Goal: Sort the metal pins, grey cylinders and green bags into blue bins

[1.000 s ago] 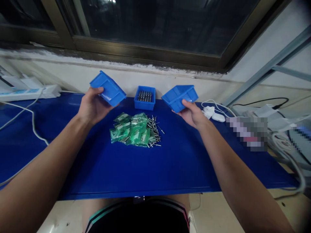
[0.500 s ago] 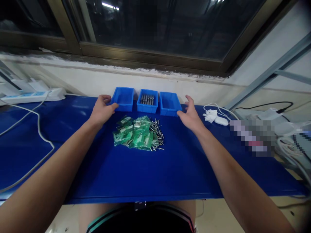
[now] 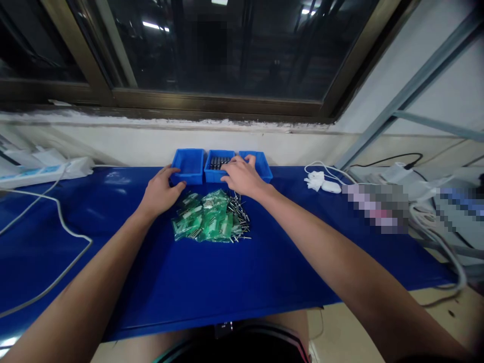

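Observation:
Three blue bins stand in a row against the wall: an empty left bin (image 3: 189, 162), a middle bin (image 3: 215, 176) with several dark metal pieces (image 3: 219, 162) in it, and a right bin (image 3: 264, 167). My left hand (image 3: 161, 191) is at the left bin's near left corner, fingers apart and holding nothing. Over the right part of the middle bin and the near edge of the right one reaches my right hand (image 3: 244, 175), its fingers spread. Nearer to me lies a pile of green plastic packets (image 3: 207, 219), with loose metal pins (image 3: 240, 222) on its right side.
A white power strip (image 3: 71, 169) and white cables lie at the left. Farther right are a crumpled tissue (image 3: 314, 180), a white case (image 3: 330, 187) and a blurred-out object (image 3: 378, 209). A metal frame (image 3: 378, 126) rises at the right.
My right hand has moved left from the right bin's outer side to above the middle bin. My left hand stays beside the left bin. The view has shifted slightly.

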A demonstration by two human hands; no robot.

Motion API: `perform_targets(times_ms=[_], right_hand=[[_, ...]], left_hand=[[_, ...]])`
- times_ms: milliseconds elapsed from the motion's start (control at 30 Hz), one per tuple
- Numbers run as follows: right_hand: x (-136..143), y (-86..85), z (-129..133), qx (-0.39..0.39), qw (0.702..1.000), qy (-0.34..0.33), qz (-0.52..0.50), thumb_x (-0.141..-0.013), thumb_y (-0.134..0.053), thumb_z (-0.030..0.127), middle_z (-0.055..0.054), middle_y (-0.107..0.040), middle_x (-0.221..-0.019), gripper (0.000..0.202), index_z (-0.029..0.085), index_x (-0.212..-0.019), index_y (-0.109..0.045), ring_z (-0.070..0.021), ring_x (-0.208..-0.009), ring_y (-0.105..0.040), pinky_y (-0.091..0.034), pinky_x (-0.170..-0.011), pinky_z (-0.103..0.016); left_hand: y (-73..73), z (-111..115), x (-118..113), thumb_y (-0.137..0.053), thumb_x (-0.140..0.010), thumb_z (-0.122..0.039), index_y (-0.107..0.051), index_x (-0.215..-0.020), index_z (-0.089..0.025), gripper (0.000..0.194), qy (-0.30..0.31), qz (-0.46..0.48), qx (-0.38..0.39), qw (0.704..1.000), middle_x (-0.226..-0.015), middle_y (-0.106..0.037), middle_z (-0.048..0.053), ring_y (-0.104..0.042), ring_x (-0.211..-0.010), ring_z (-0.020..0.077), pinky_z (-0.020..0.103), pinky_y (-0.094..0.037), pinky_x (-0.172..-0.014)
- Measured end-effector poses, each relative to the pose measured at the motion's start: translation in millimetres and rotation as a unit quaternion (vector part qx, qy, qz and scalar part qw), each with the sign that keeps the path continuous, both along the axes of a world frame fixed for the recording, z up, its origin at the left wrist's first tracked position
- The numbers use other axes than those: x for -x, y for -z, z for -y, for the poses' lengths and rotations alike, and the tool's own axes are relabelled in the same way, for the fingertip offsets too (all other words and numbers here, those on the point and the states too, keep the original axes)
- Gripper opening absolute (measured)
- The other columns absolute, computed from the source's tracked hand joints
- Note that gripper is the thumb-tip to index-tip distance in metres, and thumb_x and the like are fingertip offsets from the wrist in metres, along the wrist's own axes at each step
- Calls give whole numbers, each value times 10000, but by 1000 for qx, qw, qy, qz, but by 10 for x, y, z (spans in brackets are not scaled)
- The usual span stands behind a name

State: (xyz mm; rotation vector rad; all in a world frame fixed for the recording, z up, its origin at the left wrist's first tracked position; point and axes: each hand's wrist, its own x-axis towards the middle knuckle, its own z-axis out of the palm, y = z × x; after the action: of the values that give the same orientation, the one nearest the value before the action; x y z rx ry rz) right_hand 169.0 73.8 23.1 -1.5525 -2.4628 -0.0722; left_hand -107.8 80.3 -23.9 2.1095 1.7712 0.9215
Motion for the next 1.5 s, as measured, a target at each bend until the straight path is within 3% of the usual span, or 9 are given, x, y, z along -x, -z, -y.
perform_targets(times_ms=[267,400,567,800,1000,1167,1233,1400,1500], right_hand=[[-142,-233,258,-26,995,9,-95,-1027,-631,232,-138,-761,-1447,319,208,-1319,-756,-444,-1551,-479,-334,-1204,-637],[-314,-509,691,-51,986,-27,-155,-1061,-603,291,-103,-802,-1243,250,229,-1236,-771,-355,-1172,-714,-521,-1044,-522],[-642,-742,1440,-86,984,7,-155,-1060,-615,340,-74,-807,-1137,196,279,-1141,-783,-316,-994,-756,-604,-921,-500],[-1111,-446,2008,-51,998,-12,-35,-1106,-536,302,-105,-791,-1166,240,292,-1238,-737,-327,-1024,-776,-651,-868,-529],[-1202,-295,2078,-60,993,-33,97,-936,-472,5,-134,-776,-1056,464,246,-1181,-783,-393,-1154,-742,-679,-936,-625],[-1045,-319,2034,-110,964,-20,242,-945,-464,-18,-163,-784,-1115,444,167,-1172,-797,-471,-1338,-693,-642,-484,-420],[-944,-352,2009,-116,953,-17,280,-942,-492,-41,-144,-793,-1114,423,165,-1143,-802,-451,-1335,-707,-603,-437,-359],[-734,-344,1977,-111,936,-19,333,-908,-523,-112,-154,-810,-1170,432,156,-1083,-812,-433,-1366,-691,-696,-665,-378],[-656,-219,2025,-128,937,-22,324,-939,-553,-73,-181,-766,-1356,409,158,-1162,-806,-478,-1426,-634,-708,-923,-558]], left_hand=[[19,14,-33,-624,-871,-477,-688,-1448,-133,675,13,-6,-2,1000,-1707,-519,218,-491,-1606,401,561,-418,-1331],[41,7,-31,-658,-848,-462,-676,-1461,-145,690,24,-8,-4,1000,-1699,-520,201,-471,-1617,400,545,-375,-1365],[71,11,-31,-681,-850,-455,-610,-1535,-141,757,31,-19,7,999,-1690,-492,225,-482,-1589,441,596,-383,-1353],[82,47,-51,-717,-879,-416,-601,-1526,-171,702,34,-13,8,999,-1617,-530,228,-529,-1522,458,645,-429,-1309],[67,90,-90,-762,-856,-450,-549,-1587,-187,805,27,-23,38,999,-1689,-425,240,-485,-1546,512,711,-375,-1319],[36,148,-128,-734,-868,-539,-431,-1689,-189,943,23,-30,43,998,-1788,-258,263,-378,-1623,545,729,-364,-1310],[13,188,-156,-705,-883,-591,-365,-1728,-210,987,17,-29,45,998,-1823,-174,251,-336,-1649,544,722,-369,-1308],[-55,286,-246,-632,-921,-652,-338,-1750,-241,970,4,-69,71,995,-1839,-175,224,-352,-1639,556,774,-364,-1288],[-78,313,-273,-632,-932,-651,-307,-1765,-239,985,3,-82,81,993,-1851,-143,225,-343,-1637,569,793,-360,-1280]])
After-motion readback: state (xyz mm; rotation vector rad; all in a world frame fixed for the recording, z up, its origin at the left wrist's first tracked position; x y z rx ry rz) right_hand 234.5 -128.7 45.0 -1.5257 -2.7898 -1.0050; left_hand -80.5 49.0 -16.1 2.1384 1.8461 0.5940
